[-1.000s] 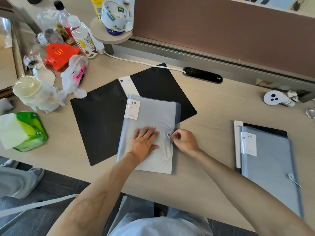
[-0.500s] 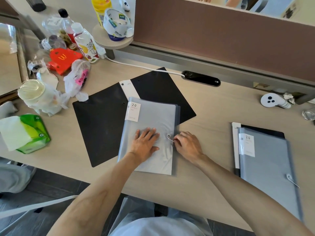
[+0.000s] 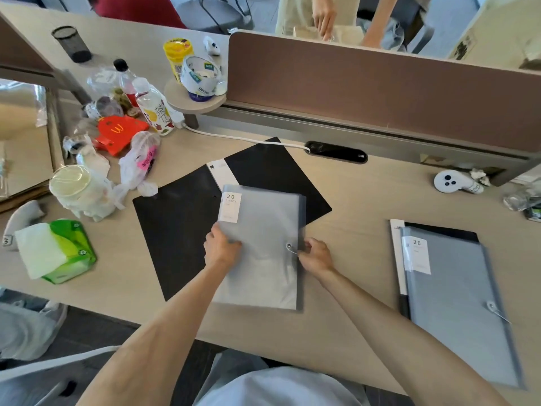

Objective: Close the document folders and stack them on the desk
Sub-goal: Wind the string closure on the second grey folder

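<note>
A closed grey translucent folder [image 3: 263, 230] with a white "20" label lies on an open black folder [image 3: 175, 227] spread flat in the middle of the desk. My left hand [image 3: 220, 248] grips the grey folder's left edge. My right hand [image 3: 316, 256] holds its right edge, beside the round clasp and elastic loop. At the right, a second closed grey folder [image 3: 456, 300] rests on a closed black folder [image 3: 439, 230], whose edge shows beneath it.
Clutter fills the left of the desk: a green tissue pack [image 3: 55, 250], a lidded cup in a plastic bag [image 3: 76, 189], bottles [image 3: 152, 109] and a red carton [image 3: 117, 133]. A brown partition [image 3: 366, 86] and a cable slot [image 3: 336, 152] run along the back. A white device [image 3: 450, 181] lies at the right.
My left hand has slid from flat on the grey folder's cover to gripping its left edge. My right hand stays at the clasp side. The view has tilted upward.
</note>
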Action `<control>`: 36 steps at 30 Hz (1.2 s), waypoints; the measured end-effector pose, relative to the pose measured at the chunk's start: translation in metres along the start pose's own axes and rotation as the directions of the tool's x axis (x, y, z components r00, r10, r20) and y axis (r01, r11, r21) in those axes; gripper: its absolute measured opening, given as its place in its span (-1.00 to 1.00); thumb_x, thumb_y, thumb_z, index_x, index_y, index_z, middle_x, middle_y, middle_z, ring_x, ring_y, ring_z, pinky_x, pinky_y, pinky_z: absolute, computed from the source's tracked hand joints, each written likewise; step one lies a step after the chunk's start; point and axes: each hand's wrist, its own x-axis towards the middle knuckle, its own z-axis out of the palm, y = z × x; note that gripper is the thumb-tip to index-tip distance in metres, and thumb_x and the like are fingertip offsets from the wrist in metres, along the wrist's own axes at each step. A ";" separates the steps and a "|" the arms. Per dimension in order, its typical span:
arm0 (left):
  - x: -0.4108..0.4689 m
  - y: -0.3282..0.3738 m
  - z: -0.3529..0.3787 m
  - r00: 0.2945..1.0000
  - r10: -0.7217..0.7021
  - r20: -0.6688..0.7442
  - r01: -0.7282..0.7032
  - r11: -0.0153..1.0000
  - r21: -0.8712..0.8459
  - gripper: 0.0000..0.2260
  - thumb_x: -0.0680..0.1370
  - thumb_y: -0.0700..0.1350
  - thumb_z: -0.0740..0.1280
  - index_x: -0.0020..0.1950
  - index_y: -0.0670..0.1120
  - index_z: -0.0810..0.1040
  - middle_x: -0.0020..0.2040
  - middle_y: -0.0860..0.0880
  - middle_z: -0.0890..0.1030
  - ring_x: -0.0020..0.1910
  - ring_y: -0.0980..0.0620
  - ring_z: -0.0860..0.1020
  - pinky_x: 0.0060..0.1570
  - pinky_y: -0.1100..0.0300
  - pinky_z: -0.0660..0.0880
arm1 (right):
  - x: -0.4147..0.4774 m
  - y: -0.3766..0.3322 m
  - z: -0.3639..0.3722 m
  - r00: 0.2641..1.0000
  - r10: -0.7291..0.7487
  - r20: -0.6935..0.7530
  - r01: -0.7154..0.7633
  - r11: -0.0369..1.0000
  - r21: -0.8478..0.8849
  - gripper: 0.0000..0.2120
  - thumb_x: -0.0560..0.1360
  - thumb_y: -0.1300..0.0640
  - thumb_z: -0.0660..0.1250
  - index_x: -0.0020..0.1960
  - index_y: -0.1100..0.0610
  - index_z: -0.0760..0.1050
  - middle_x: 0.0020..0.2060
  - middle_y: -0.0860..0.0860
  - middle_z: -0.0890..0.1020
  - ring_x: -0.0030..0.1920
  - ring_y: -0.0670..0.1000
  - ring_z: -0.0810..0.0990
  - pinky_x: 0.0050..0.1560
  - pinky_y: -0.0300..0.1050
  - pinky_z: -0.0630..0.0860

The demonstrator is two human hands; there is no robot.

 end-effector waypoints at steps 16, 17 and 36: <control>-0.033 0.050 -0.017 0.895 0.200 0.398 0.142 0.720 -0.680 -0.52 0.47 -0.19 0.42 0.33 0.09 0.41 0.16 -0.08 0.57 0.04 -0.09 0.61 -0.17 0.05 0.58 | -0.021 0.022 -0.057 0.965 0.248 -0.082 -0.139 0.752 0.644 -0.58 0.33 0.07 0.54 0.12 0.15 0.53 0.02 0.03 0.66 0.02 0.00 0.62 0.10 -0.10 0.52; -0.034 0.054 -0.015 0.889 0.211 0.405 0.141 0.717 -0.683 -0.53 0.47 -0.18 0.42 0.33 0.10 0.42 0.15 -0.07 0.58 0.05 -0.09 0.61 -0.14 0.04 0.58 | -0.024 0.023 -0.063 0.963 0.254 -0.094 -0.133 0.745 0.654 -0.54 0.31 0.01 0.55 0.12 0.12 0.50 0.03 0.02 0.64 0.05 0.01 0.60 0.11 -0.08 0.52; -0.127 0.157 0.116 0.811 0.316 0.493 -0.008 0.848 -0.530 -0.75 0.54 -0.15 0.37 0.20 -0.10 0.46 0.04 -0.07 0.65 -0.05 -0.04 0.65 -0.16 0.09 0.59 | -0.051 0.120 -0.219 0.904 0.285 -0.319 -0.036 0.793 0.608 -0.68 0.55 0.14 0.32 0.28 0.19 0.43 -0.09 0.03 0.57 -0.24 -0.10 0.51 -0.26 -0.22 0.43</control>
